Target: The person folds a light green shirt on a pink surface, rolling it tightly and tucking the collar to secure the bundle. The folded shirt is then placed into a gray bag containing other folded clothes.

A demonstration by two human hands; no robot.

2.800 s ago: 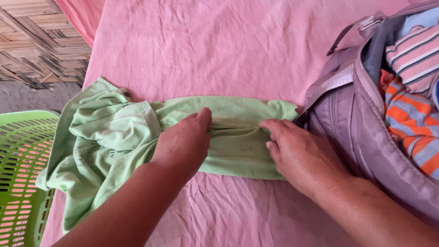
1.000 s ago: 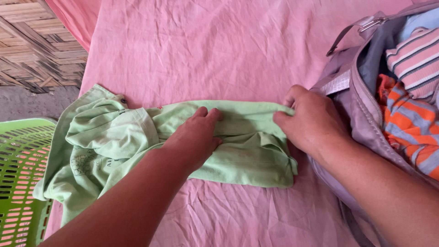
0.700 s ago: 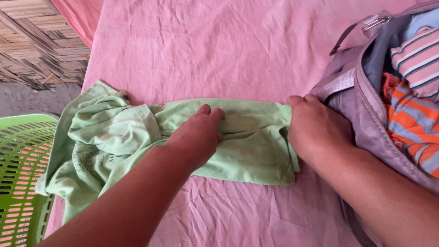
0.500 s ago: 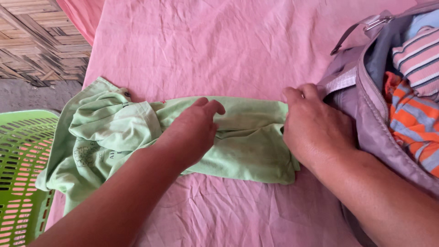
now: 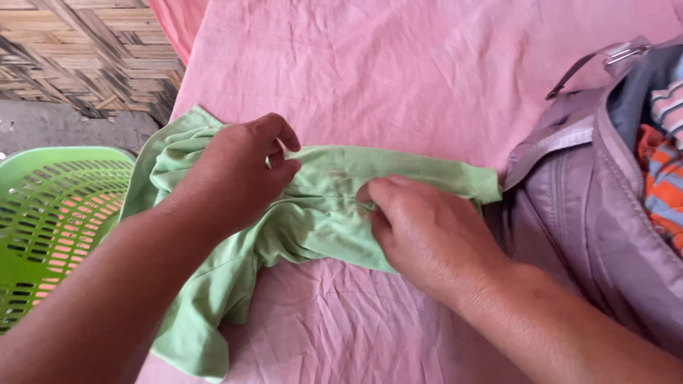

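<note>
left hand (image 5: pixel 238 171) curled, fingers pinching a bunched fold of the light green shirt (image 5: pixel 320 213). right hand (image 5: pixel 427 235) pressed flat on the cloth's middle, fingers together. shirt spread lengthwise across the pink sheet (image 5: pixel 398 71). mauve bag (image 5: pixel 590 213) just right, striped clothes (image 5: pixel 665 178) inside. green basket (image 5: pixel 57 213) left.

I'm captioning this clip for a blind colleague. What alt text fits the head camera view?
Two bare hands work a light green shirt on a wrinkled pink sheet: the left hand pinches a fold of the cloth, the right hand presses its middle flat. An open mauve bag of striped clothes lies at right, a green plastic basket at left.
</note>
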